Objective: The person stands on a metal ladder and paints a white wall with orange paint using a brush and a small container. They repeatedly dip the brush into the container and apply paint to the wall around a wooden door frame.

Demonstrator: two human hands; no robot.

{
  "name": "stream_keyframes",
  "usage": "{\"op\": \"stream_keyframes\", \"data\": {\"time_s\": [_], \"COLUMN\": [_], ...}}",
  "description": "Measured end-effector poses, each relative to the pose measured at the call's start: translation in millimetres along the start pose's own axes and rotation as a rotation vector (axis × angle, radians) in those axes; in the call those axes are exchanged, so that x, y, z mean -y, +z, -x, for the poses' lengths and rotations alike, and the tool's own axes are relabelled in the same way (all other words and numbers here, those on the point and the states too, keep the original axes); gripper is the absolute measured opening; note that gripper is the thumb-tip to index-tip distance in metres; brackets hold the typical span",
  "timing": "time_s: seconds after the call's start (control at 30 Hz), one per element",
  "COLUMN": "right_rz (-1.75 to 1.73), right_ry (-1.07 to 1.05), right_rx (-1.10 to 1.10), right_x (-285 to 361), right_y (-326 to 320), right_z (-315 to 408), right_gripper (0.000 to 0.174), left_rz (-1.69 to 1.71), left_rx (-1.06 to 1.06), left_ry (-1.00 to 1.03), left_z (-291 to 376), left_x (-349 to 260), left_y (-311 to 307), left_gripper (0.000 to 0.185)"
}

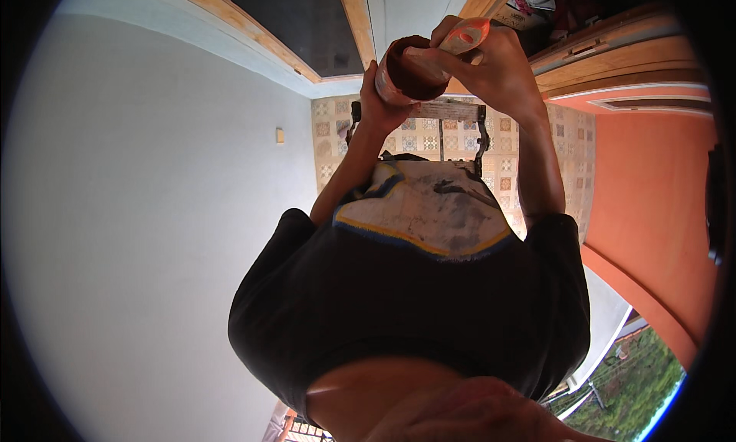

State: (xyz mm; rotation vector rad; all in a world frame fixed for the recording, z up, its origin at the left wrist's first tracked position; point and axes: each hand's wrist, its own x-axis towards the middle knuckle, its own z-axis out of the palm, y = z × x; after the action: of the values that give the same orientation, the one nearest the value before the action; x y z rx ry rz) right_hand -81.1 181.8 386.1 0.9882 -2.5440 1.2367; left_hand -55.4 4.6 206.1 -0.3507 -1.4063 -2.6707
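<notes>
A round container (388, 88) is tilted with its mouth towards me, its inside coated in reddish-brown, probably paint. My left hand (384, 113) grips it from the left and below. A paintbrush (467, 38) with an orange-smeared handle is pinched between the thumb and fingers of my right hand (499, 62). Its lower end reaches over the container's mouth; I cannot tell whether the bristles touch the inside. Both hands are raised in front of me, close together.
Below my hands stands a metal stepladder (451, 109) on a patterned tile floor (506, 167). A pale wall (172, 212) with a small switch plate (280, 136) rises at left, an orange wall (650, 177) at right. Wooden frames (353, 22) surround dark glass ahead; stored items (532, 11) sit top right.
</notes>
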Motion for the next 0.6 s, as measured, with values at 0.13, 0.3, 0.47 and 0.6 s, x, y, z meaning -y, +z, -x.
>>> {"op": "stream_keyframes", "data": {"time_s": [0.13,0.3,0.47,0.6], "right_rz": [0.075,0.139,0.165,0.104], "right_ry": [-0.016,0.004,-0.013,-0.032], "right_rx": [0.014,0.007,-0.007,-0.014], "right_x": [-5,-11,-15,-13], "right_y": [10,20,21,18], "right_z": [-4,-4,-6,-8], "right_gripper": [0.034,0.038,0.041,0.040], "left_rz": [0.052,0.321,0.413,0.450], "left_rx": [0.072,-0.139,-0.149,-0.138], "left_ry": [0.029,-0.316,-0.355,-0.375], "left_z": [3,-2,-7,-8], "left_x": [-1,1,10,16], "left_y": [-1,-5,-10,-20], "left_gripper": [0.063,0.063,0.063,0.063]}}
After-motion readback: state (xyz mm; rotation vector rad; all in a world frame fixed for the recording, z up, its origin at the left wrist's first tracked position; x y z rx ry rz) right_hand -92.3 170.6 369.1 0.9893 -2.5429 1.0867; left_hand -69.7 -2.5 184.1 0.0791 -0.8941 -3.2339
